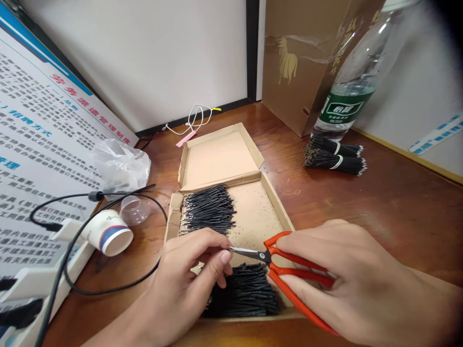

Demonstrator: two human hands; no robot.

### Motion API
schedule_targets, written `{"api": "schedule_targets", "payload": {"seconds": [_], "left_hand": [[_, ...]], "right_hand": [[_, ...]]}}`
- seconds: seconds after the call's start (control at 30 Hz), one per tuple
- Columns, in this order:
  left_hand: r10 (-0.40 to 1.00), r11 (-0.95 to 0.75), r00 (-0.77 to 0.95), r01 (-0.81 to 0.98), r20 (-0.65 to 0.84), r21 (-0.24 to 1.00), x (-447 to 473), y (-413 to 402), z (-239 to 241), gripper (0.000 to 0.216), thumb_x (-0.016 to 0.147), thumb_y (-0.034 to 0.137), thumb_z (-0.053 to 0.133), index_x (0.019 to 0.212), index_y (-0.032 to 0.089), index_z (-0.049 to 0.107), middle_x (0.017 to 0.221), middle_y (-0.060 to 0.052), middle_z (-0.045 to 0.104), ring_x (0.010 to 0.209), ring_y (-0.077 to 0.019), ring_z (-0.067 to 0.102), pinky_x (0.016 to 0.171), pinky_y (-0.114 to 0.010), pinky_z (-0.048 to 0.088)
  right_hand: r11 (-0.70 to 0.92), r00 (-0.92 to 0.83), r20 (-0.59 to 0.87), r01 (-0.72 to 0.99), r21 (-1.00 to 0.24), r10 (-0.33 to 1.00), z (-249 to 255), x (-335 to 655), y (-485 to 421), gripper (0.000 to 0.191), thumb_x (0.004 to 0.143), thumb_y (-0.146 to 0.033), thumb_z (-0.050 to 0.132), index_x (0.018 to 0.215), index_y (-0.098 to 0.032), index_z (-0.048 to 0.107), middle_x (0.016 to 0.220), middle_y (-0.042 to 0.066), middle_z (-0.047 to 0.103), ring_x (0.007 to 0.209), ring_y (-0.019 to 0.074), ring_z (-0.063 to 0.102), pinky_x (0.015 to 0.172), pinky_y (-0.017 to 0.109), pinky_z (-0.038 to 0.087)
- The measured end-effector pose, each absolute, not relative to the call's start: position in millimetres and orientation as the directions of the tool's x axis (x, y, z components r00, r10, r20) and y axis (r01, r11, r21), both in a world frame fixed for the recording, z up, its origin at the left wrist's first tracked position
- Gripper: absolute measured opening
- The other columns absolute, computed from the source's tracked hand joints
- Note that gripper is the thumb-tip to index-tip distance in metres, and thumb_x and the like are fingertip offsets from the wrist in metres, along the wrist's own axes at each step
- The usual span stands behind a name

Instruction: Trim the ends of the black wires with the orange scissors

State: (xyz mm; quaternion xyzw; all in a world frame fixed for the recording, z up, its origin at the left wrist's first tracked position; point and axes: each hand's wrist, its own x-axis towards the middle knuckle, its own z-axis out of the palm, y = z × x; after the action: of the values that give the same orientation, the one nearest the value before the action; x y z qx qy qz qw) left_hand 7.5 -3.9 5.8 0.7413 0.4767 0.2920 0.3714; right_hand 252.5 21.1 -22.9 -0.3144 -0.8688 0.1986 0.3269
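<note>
Left hand (191, 270) is held over the near left part of the open cardboard box (277, 200), its thumb and forefinger brought close together at the tip of the scissors (265, 256); whether a wire is pinched there cannot be told, since the spot is small and partly covered by the fingers. By the right hand (354, 274), over the near right corner of the box, the red handles are gripped, and the narrow blades, seemingly almost closed, are pointed at the left fingertips. Inside the box, two piles of short black wires are seen: the far pile (208, 207) is laid by the left wall, and the near pile (246, 291) is set along the front edge, partly hidden beneath the left hand. To the right of the box, wire bundles (336, 156) are tied with white bands beside a water bottle (343, 106); to its left, a paper cup (114, 236) is placed. A fingertip could be nicked if the blades are closed with skin so near; a wire could be cut at the wrong spot if the tip is blocked from sight by the fingers; and the near pile could be knocked out of line if the left wrist is lowered onto it.
</note>
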Motion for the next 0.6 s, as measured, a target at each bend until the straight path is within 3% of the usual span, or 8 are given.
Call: {"api": "schedule_targets", "payload": {"seconds": [0.3,0.6], "left_hand": [[0.915,-0.284,0.394,0.464,0.092,0.839,7.9,-3.9,5.1,0.017,0.101,0.01,0.051,0.103,0.022,0.064,0.081,0.001,0.067,0.063,-0.01,0.065,0.059,-0.021,0.053],[0.916,-0.279,0.392,0.461,0.089,0.842,8.4,-5.0,5.5,0.016,0.101,0.011,0.051,0.103,0.022,0.063,0.081,0.001,0.068,0.064,-0.0104,0.066,0.059,-0.021,0.054]], "right_hand": [[0.743,-0.584,0.47,0.425,-0.517,0.662,-29.3,252.2,23.1,0.026,0.091,-0.014,0.053,0.066,-0.021,0.047,0.054,-0.005,0.048,0.047,0.0109,0.031,0.048,0.03,0.024],[0.734,-0.587,0.458,0.415,-0.537,0.667,-22.3,251.4,21.6,0.019,0.087,-0.011,0.053,0.071,-0.021,0.051,0.054,-0.006,0.049,0.047,0.0106,0.031,0.048,0.027,0.027]]}}
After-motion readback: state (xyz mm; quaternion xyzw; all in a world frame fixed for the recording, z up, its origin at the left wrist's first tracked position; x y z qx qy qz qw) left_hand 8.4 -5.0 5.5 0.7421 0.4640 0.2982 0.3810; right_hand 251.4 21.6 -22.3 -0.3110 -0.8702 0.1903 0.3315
